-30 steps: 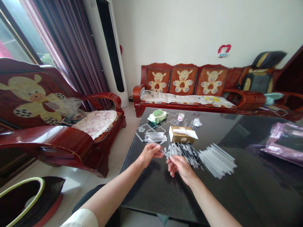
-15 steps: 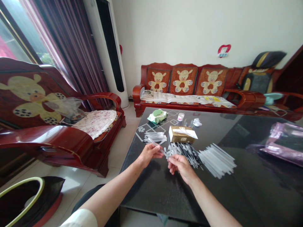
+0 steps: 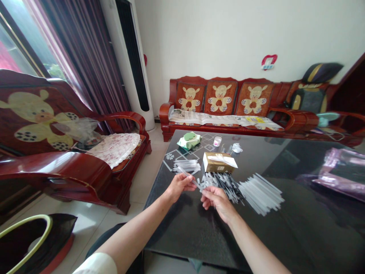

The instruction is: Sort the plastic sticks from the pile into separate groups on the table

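Observation:
My left hand (image 3: 182,183) pinches a slim translucent plastic tube (image 3: 186,173) that slants up and left past the fingers. Close to its right end, my right hand (image 3: 213,198) is closed at the fingertips, on something too small to make out. Behind my right hand lies a heap of black sticks with translucent ends (image 3: 228,184). To the right of the heap, a fanned pile of translucent tubes (image 3: 262,194) rests on the dark table (image 3: 176,236). A smaller bundle of tubes (image 3: 188,165) lies just beyond my left hand.
Behind the heap stands a tissue box (image 3: 218,163). Farther back are a green wipes pack (image 3: 189,140), a small white jar (image 3: 217,141) and a crumpled tissue (image 3: 236,147). Purple plastic packaging (image 3: 339,175) lies at the right. A wooden armchair (image 3: 85,179) stands left of the table.
Almost nothing differs. My right hand has shifted very slightly left, and the view has moved a touch; both hands keep their pinch.

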The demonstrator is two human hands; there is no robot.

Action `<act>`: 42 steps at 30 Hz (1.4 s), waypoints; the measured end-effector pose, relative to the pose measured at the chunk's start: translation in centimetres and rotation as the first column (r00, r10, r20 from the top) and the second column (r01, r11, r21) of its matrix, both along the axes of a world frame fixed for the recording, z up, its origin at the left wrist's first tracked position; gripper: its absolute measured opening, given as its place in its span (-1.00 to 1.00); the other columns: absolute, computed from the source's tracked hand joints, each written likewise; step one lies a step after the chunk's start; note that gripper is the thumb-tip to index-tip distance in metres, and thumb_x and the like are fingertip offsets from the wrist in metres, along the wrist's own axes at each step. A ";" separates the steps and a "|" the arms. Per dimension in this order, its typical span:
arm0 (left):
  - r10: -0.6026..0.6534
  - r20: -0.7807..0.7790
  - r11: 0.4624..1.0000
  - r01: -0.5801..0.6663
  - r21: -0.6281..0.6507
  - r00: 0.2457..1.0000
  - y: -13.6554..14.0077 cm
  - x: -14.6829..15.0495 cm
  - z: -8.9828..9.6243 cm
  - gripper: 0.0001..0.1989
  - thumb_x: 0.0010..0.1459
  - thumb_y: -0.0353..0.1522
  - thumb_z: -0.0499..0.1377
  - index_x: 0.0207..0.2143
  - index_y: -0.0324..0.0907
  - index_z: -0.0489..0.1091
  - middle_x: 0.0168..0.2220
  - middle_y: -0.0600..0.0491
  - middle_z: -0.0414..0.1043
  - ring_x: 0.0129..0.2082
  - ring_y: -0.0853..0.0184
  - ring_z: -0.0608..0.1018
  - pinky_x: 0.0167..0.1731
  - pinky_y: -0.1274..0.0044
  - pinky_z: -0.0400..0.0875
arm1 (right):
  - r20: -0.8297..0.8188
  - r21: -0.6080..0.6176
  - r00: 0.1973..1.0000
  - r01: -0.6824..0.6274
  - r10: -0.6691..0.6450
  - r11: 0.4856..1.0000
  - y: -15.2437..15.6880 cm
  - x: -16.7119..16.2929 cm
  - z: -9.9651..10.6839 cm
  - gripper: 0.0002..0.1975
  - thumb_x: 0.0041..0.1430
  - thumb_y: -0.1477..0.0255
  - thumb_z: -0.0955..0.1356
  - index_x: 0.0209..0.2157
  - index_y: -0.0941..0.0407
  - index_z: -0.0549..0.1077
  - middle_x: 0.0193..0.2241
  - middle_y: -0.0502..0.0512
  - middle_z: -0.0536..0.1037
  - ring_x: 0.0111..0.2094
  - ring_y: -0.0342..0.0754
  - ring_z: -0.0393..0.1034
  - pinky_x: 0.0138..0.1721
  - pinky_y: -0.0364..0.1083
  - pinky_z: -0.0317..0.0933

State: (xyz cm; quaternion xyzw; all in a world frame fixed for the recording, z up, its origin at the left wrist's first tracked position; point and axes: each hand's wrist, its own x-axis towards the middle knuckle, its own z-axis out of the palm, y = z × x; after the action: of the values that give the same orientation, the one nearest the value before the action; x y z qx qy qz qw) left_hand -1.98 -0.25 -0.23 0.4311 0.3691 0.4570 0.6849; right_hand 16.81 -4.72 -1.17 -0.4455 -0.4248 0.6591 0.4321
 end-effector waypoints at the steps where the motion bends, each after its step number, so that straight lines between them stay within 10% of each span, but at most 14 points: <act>1: 0.001 0.002 1.000 -0.001 0.001 1.000 0.0 0.0 0.0 -0.58 -0.04 -0.11 0.32 -0.33 -0.31 0.45 -0.46 -0.06 0.52 -0.47 0.35 0.57 -0.39 0.53 0.48 | -0.002 -0.011 1.000 -0.026 0.026 1.000 0.0 0.0 0.0 -0.63 0.03 0.14 0.40 -0.40 0.21 0.43 -0.60 0.07 0.53 -0.66 -0.15 0.39 -0.65 -0.19 0.24; 30: 0.054 0.016 0.998 -0.054 0.014 0.998 0.6 -0.6 -0.1 -0.60 -0.02 -0.15 0.32 -0.32 -0.33 0.44 -0.45 -0.06 0.52 -0.45 0.33 0.58 -0.39 0.53 0.50 | 0.152 0.028 0.987 -0.048 0.043 0.998 0.6 1.1 -0.8 -0.73 0.00 0.26 0.41 -0.48 0.20 0.40 -0.64 0.02 0.51 -0.71 -0.19 0.33 -0.72 -0.24 0.16; 36: 0.093 0.030 0.995 -0.091 -0.040 0.995 1.0 -0.9 -0.7 -0.67 0.02 -0.21 0.31 -0.33 -0.33 0.43 -0.44 -0.07 0.53 -0.45 0.34 0.59 -0.38 0.54 0.51 | 0.463 0.052 0.884 0.042 -0.061 0.998 2.1 4.8 -0.8 -0.70 0.05 0.22 0.31 -0.47 0.19 0.44 -0.66 0.03 0.49 -0.76 -0.20 0.27 -0.79 -0.25 0.03; 42: 0.100 0.055 0.994 -0.097 -0.056 0.993 1.2 -0.8 -1.0 -0.72 0.06 -0.26 0.29 -0.32 -0.34 0.42 -0.44 -0.07 0.53 -0.44 0.34 0.59 -0.38 0.55 0.52 | 0.759 0.267 0.572 0.161 -0.310 0.950 3.7 9.1 -1.9 -0.69 0.08 0.26 0.25 -0.58 0.16 0.44 -0.71 0.03 0.47 -0.78 -0.20 0.24 -0.71 -0.21 0.07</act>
State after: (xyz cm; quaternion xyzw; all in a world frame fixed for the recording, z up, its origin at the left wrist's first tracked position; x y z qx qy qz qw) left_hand -2.79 0.90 -1.25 0.3808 0.3820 0.4925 0.6830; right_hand 25.88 -1.05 -3.03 -0.7052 -0.5625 0.2909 0.3187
